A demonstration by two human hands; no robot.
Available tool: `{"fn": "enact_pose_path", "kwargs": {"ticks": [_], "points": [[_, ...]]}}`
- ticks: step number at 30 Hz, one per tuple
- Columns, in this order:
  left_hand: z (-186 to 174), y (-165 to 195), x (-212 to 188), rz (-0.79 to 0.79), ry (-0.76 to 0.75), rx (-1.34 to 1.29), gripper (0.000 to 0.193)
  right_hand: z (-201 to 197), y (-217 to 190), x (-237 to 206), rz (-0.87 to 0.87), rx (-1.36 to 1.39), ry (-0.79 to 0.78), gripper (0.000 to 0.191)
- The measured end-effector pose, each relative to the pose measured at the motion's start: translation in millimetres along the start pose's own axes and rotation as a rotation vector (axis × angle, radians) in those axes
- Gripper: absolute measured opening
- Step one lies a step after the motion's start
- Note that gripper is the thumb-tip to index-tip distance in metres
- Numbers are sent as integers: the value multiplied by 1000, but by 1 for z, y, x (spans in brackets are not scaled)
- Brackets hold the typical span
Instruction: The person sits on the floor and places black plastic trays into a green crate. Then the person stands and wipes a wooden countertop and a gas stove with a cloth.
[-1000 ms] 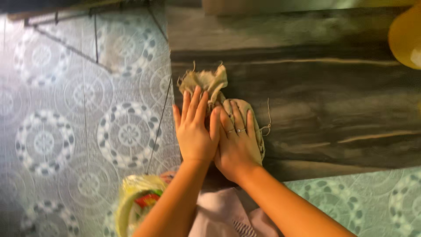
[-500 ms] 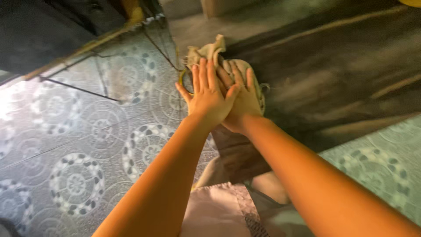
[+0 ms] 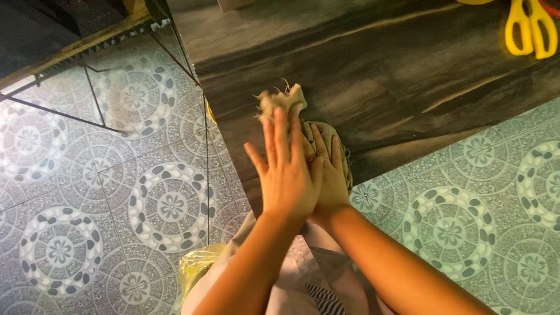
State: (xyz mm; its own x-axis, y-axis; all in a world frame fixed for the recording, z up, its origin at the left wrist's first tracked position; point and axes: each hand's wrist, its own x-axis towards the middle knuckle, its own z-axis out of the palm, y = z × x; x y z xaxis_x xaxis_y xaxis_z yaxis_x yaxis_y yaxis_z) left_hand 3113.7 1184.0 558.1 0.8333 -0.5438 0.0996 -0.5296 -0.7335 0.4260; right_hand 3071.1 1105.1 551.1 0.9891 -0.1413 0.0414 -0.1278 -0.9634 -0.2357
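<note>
While the left hand [image 3: 290, 178] is lying flat with its fingers [image 3: 279, 135] stretched out and slightly spread, it is overlapping the right hand [image 3: 331, 175], whose fingers are likewise extended and pressing down rather than curling around anything. Both palms are bearing on a frayed beige cloth [image 3: 287, 102], a crumpled rag with loose threads sticking out at its far end. The cloth is sitting on the dark wood-grain surface [image 3: 408, 76], close to the near edge and toward its left corner; most of it is hiding under the hands, with only the ragged tip and a strip along the right side showing. Neither hand is gripping the cloth: the fingers are staying open on top of it. Yellow scissors [image 3: 529, 28] are lying well apart at the far right of the surface. A patterned tile floor [image 3: 116, 192] is spreading on both sides, and a yellow plastic bag [image 3: 198, 268] is resting near the person's left knee.
</note>
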Motion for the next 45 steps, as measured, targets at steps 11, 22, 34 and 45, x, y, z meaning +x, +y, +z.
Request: {"fn": "enact_pose_path", "kwargs": {"ticks": [11, 22, 34, 45], "points": [[-18, -39, 41, 23, 24, -174, 94, 44, -23, 60, -80, 2, 27, 83], [-60, -162, 156, 135, -33, -171, 92, 67, -98, 216, 34, -119, -2, 78], [-49, -276, 318, 334, -12, -94, 62, 74, -116, 385, 143, -205, 165, 70], [-41, -337, 476, 338, -13, -27, 61, 104, -97, 543, 176, -239, 193, 76]]}}
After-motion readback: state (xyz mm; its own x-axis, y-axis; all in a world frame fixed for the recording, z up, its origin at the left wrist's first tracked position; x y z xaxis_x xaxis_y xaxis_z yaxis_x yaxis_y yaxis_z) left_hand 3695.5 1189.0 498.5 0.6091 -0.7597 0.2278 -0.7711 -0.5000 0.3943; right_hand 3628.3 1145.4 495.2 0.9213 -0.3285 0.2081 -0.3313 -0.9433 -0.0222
